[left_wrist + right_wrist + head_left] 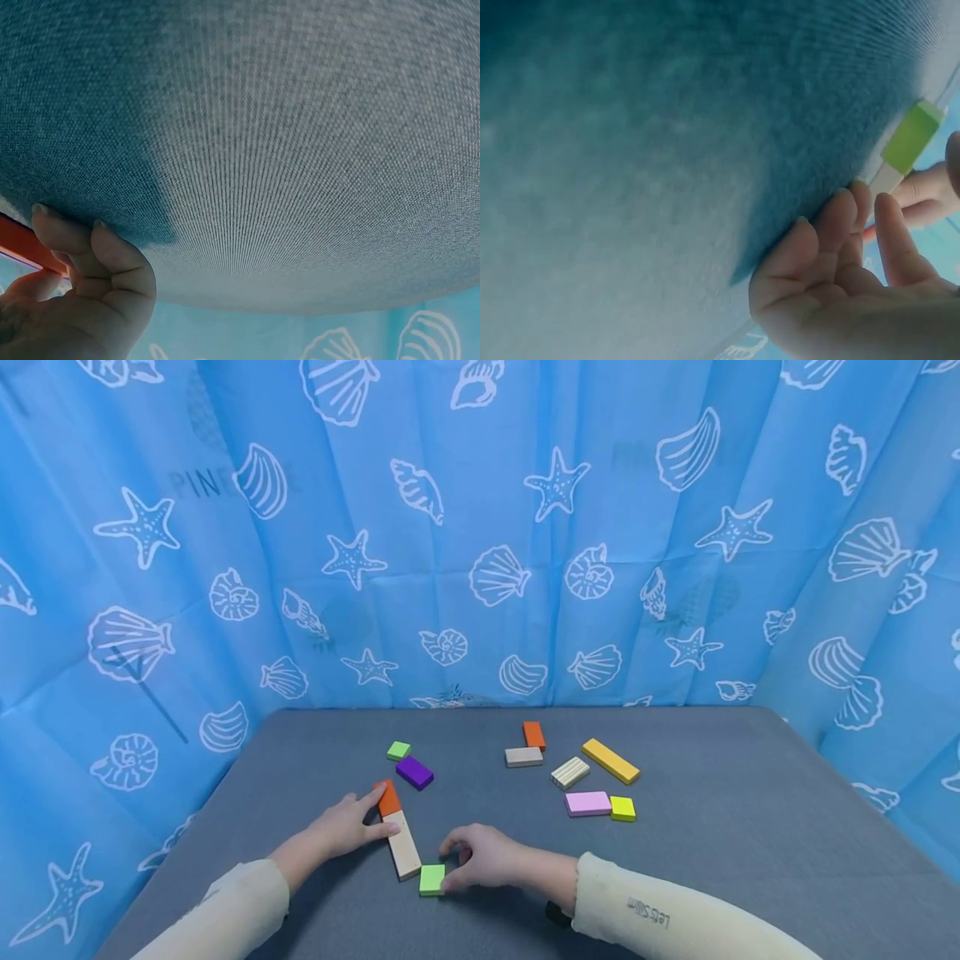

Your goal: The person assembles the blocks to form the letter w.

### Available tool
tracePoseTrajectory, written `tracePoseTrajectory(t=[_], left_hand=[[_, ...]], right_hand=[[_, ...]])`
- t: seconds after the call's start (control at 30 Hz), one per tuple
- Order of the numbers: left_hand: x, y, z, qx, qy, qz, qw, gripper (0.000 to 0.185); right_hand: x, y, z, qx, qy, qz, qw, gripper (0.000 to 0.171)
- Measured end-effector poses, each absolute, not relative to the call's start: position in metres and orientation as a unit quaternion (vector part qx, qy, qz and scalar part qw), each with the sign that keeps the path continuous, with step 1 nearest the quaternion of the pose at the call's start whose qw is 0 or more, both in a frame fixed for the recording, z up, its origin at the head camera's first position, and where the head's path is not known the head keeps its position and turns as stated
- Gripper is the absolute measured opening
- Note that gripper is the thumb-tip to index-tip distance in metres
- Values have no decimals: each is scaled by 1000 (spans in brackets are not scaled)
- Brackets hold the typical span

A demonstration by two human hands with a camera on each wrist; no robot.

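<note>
In the head view my left hand (342, 823) rests against a row of two blocks, its index fingertip on the orange block (388, 798) and its thumb on the plain wooden block (402, 845). The left wrist view shows the other fingers loosely bent beside the orange block (27, 244). A light green square block (432, 880) lies at the near end of the wooden block. Beside it is my right hand (489, 855), thumb at the green block's right edge, fingers bent and apart from it. In the right wrist view the green block (913, 137) appears beyond the fingertips.
Behind the left hand lie a small green block (399, 750) and a purple block (415, 772). Farther right are an orange block (534, 735), a greyish wooden block (523, 757), a striped block (570, 772), a long yellow-orange block (611, 761), a pink block (587, 803) and a yellow block (622, 808).
</note>
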State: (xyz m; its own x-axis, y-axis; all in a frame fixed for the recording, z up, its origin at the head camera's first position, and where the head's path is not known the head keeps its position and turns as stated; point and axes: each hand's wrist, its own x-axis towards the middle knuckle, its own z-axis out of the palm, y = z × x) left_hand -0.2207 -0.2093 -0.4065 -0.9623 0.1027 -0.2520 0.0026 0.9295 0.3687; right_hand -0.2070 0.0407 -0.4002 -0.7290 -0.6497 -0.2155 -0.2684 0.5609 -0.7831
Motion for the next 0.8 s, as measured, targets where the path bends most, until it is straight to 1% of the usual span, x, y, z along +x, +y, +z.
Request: tracePoseTrajectory(t=[0.23,0.47,0.63,0.8], left_hand=[[-222,-211,-410,27,972,191,137,90],[-224,-212,-412,27,972,189,136,90],[-224,-212,-412,32,972,192,134,90],[-224,-213,-411,38,971,195,133,89]], right_hand=[[-214,60,-397,-237,851,-408,230,27],[-221,82,-389,-220,854,-423,206,29],[-225,98,-384,-208,860,-431,176,30],[-231,112,-380,-168,873,-438,136,31]])
